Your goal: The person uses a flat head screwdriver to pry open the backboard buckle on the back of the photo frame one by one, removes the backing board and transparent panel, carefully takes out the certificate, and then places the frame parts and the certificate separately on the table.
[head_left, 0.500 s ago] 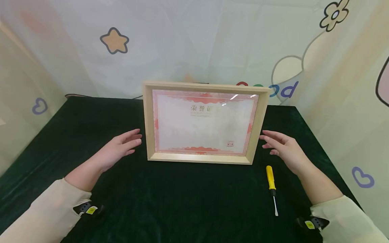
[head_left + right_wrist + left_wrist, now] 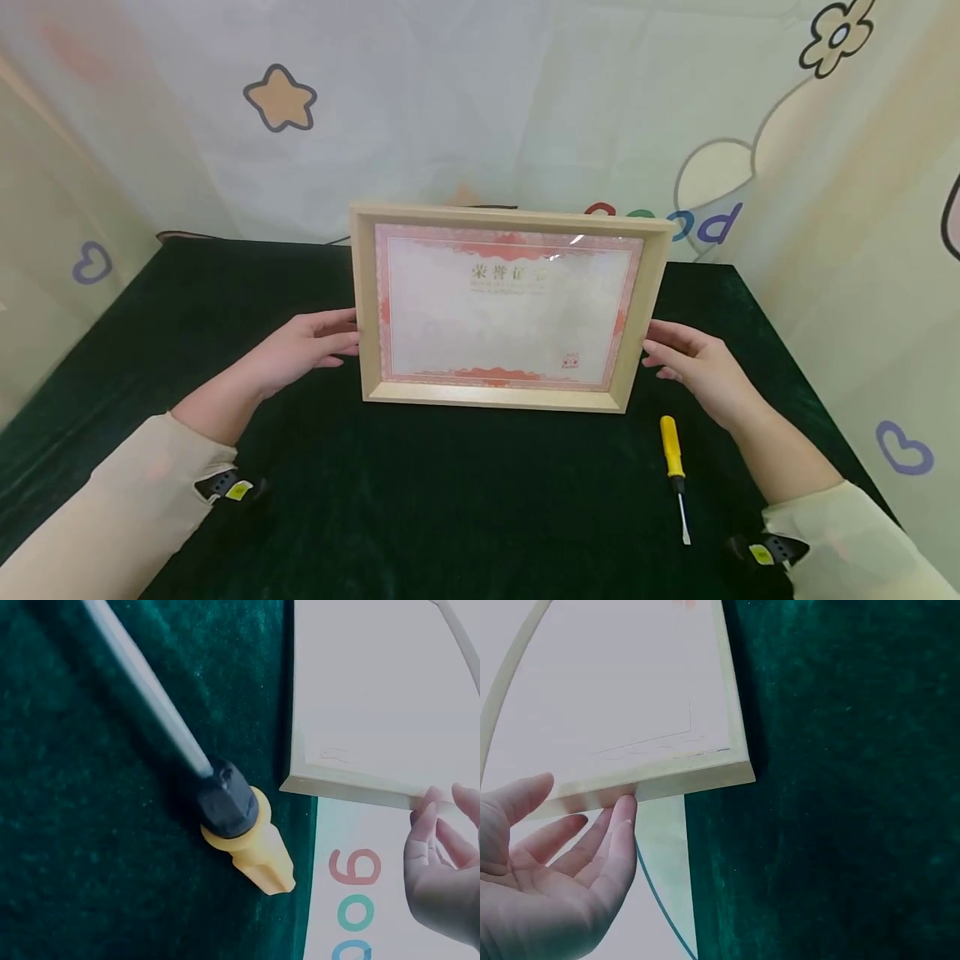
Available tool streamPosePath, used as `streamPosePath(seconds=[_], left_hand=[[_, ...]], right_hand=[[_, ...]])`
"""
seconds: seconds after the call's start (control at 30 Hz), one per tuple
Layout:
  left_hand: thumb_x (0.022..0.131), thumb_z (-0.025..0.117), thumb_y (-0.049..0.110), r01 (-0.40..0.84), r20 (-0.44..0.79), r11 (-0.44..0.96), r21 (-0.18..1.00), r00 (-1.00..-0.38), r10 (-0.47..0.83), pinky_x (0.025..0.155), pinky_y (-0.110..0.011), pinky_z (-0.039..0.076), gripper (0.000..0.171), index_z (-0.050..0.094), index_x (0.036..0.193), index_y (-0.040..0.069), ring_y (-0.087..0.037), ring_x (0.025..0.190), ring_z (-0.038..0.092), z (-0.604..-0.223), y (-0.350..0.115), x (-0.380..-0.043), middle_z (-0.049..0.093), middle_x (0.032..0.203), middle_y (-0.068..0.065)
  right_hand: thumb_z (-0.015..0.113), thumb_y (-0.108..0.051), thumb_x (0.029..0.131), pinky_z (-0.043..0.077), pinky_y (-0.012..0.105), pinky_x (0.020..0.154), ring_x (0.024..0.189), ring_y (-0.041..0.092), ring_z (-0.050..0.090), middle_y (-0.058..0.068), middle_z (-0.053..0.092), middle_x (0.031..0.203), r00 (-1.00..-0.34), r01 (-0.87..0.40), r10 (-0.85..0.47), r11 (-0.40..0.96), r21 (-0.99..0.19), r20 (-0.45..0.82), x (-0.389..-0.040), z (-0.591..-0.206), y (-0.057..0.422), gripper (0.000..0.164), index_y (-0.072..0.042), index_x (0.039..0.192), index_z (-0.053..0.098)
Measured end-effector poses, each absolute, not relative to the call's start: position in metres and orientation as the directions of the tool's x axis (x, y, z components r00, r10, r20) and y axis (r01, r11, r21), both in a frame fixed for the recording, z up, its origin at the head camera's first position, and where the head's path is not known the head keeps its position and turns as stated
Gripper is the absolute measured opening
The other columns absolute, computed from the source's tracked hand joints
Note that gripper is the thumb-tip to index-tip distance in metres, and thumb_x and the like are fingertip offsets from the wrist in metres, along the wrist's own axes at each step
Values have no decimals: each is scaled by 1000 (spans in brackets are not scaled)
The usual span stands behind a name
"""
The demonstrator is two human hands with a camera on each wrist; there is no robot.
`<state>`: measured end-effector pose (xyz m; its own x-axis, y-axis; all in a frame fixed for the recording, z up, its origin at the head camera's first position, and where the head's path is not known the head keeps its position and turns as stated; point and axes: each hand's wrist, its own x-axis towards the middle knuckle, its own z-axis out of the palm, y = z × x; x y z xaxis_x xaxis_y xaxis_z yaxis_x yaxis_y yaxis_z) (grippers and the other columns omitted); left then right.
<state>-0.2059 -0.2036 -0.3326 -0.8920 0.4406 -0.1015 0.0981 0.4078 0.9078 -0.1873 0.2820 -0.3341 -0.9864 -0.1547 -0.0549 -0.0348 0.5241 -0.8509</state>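
A picture frame (image 2: 495, 407) in pale wood stands upright, leaning back slightly, on the dark green cloth. Behind its clear front is a pink-bordered certificate (image 2: 495, 325). My left hand (image 2: 311, 350) is at its left side; in the left wrist view, a fingertip of the left hand (image 2: 577, 877) touches the outer edge, with the thumb apart from the fingers. At the right side is my right hand (image 2: 697, 362), its fingertips at the edge in the right wrist view. A screwdriver (image 2: 672, 450) with a yellow handle lies below the right hand.
Dark green cloth (image 2: 450, 500) covers the table. A pale curtain (image 2: 420, 108) printed with a star, flower, hearts and letters hangs behind and along both sides. Black wrist straps (image 2: 225, 485) sit on both cream sleeves.
My left hand has moved right, from beside the picture frame to its left edge. The right hand stays at the right edge, its fingers slightly closer in. The screwdriver lies still.
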Motion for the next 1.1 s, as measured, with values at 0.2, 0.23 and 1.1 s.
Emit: streamPosePath(seconds=[0.2,0.23,1.1], left_hand=[[95,56,28,102,-100,435,894,-903,417,92,-42,45,59,35,142,0,-29,112,57,-330,-200,-213,50,132,-19],[94,56,28,105,-97,444,890,-907,409,92,-41,46,58,37,141,0,-29,111,58,-329,-200,-213,51,132,-19],[93,57,10,167,-31,656,736,-960,280,72,-35,55,38,53,128,-4,-29,91,66,-310,-173,-186,64,111,-20]], right_hand=[[53,-40,93,48,20,83,94,11,60,17,50,129,-983,-71,-184,490,-869,-23,-193,-335,279,62,-3,141,38],[53,-39,94,48,20,83,94,10,60,17,50,127,-983,-79,-186,487,-870,-15,-193,-335,278,61,-2,140,39],[50,-33,96,43,15,84,91,7,58,18,53,126,-977,-213,-121,570,-794,175,-182,-319,274,54,-3,140,41]])
